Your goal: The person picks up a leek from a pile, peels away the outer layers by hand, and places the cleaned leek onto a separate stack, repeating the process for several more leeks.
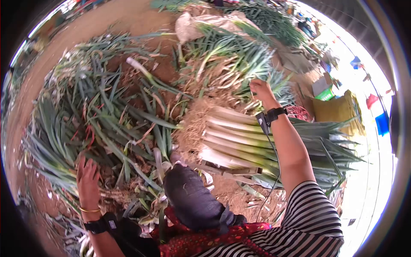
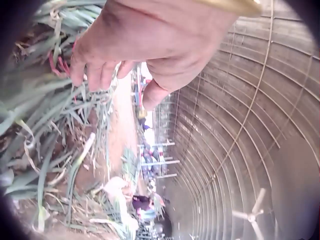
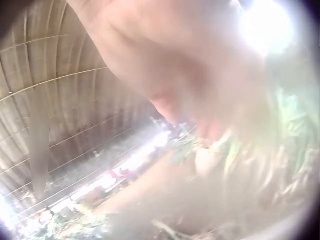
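Note:
Fingers spread, the left hand (image 1: pixel 87 176) is over the left heap of green onions (image 1: pixel 55 141); in the left wrist view that hand (image 2: pixel 135 55) has loosely bent fingers near leaves (image 2: pixel 30 105) and red ties. The right hand (image 1: pixel 262 91) has bent fingers at the edge of a loose pile of onions (image 1: pixel 227 64). Blur in the right wrist view hides whether this hand (image 3: pixel 185 80) holds anything. Below it, thick white-stemmed onions (image 1: pixel 235 137) lie side by side, roots left and leaves right.
A wooden slat (image 1: pixel 231 173) shows under the laid-out onions. A dark-covered knee (image 1: pixel 188 192) is close in front. Behind are a pale sack (image 1: pixel 188 28), more greens (image 1: pixel 274 21) and a yellowish bag (image 1: pixel 338 112). A cable hangs from the right wrist.

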`<action>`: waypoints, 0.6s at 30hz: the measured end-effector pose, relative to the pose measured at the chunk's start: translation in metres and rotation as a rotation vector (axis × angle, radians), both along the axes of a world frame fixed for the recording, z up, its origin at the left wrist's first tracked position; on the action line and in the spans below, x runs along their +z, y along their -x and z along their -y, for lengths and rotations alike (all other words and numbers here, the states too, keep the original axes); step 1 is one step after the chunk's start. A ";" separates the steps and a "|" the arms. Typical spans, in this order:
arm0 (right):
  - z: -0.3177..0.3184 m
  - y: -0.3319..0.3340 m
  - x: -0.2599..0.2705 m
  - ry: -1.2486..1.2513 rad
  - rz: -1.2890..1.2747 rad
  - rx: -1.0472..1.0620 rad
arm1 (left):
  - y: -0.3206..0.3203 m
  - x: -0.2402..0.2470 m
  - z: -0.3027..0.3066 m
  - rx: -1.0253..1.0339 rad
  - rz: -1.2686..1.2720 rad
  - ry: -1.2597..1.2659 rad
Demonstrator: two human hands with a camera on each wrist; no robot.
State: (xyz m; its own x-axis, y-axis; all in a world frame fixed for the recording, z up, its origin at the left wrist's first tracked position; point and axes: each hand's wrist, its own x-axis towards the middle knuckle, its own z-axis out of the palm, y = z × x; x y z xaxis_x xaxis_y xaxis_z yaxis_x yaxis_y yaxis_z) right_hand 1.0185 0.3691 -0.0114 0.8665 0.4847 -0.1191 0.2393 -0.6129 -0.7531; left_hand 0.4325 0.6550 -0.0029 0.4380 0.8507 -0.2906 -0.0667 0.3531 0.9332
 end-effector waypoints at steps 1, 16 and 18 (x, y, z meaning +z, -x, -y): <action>-0.023 0.021 0.008 -0.203 -0.077 0.079 | 0.016 -0.005 0.000 0.057 -0.084 -0.040; -0.378 0.463 0.032 -0.044 -0.321 1.315 | 0.177 -0.041 -0.033 0.987 0.538 0.121; -0.392 0.518 -0.036 0.112 -0.438 1.295 | 0.184 -0.027 -0.028 1.098 0.538 0.136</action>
State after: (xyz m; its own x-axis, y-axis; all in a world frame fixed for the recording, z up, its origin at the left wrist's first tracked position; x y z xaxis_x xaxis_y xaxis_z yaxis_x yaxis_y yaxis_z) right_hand 0.5009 0.7614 -0.0471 -0.3126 0.8810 -0.3552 0.4398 -0.1972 -0.8762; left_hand 0.2488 0.6831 -0.0300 -0.4000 0.8201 -0.4092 -0.7542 -0.0408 0.6554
